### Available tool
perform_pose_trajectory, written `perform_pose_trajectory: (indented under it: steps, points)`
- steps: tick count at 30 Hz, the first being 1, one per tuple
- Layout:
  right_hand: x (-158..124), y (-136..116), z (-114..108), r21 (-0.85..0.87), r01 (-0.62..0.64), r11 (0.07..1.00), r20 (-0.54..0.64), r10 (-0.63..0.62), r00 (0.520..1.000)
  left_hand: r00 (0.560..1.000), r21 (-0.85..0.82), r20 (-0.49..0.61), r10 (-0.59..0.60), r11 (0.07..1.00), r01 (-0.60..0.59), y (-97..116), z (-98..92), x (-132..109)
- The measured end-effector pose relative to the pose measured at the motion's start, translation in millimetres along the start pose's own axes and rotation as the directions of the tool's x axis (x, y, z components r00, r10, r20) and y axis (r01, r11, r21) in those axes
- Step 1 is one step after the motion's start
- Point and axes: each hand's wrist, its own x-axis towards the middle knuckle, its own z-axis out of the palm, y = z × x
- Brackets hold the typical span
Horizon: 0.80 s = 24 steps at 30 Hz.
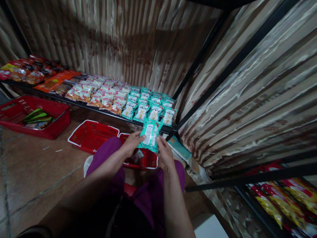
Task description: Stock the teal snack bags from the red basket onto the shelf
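Observation:
Between my two hands is a teal snack bag [149,136] with a white label, its face turned up toward me. My left hand [132,143] pinches its left side, and my right hand [164,152] closes on its right side. Just beyond it, rows of matching teal snack bags [141,111] stand on a low black shelf [78,104]. Below my hands, a red basket [146,164] with a white handle holds something wrapped in clear plastic, partly hidden by my hands and knees.
Left along the shelf lie white-and-orange snack bags [106,96], orange packets [53,81] and red bags [26,70]. Another red basket [91,131] and a larger red basket [59,125] with green packets stand on the tiled floor. Right are black shelf posts, books [179,148] and yellow-red bags [276,199].

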Motion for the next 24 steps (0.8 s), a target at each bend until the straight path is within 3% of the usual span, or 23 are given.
perform_pose_trajectory:
  steps: [2,4,10,14,21,24]
  points:
    - [-5.5,3.5,-0.5,0.039,-0.072,0.997,0.092,0.068,0.993,1.000,-0.017,-0.023,-0.002,1.000,0.001,-0.7,-0.9,0.8]
    - [-7.4,7.1,-1.0,0.071,-0.068,0.995,0.128,0.058,0.990,1.000,-0.045,-0.026,-0.012,0.999,0.011,-1.7,-1.9,0.9]
    - [-1.0,16.1,-4.1,0.086,-0.022,0.996,0.062,0.017,0.998,0.996,-0.152,0.080,-0.048,0.987,0.060,0.6,-2.7,-3.2]
    - [0.4,17.9,-4.7,0.066,0.018,0.998,0.044,-0.021,0.999,0.985,-0.105,0.167,-0.045,0.992,0.063,3.0,-1.9,-6.4]
    - [1.5,22.9,-5.2,0.002,0.049,0.999,0.017,-0.049,0.999,0.991,-0.088,0.134,-0.022,0.996,0.034,-3.4,-2.1,-5.6]
    - [2.9,27.0,-6.7,-0.126,0.085,0.988,-0.048,-0.092,0.995,0.993,-0.088,0.115,0.000,0.996,0.010,-6.7,-2.8,-3.7]
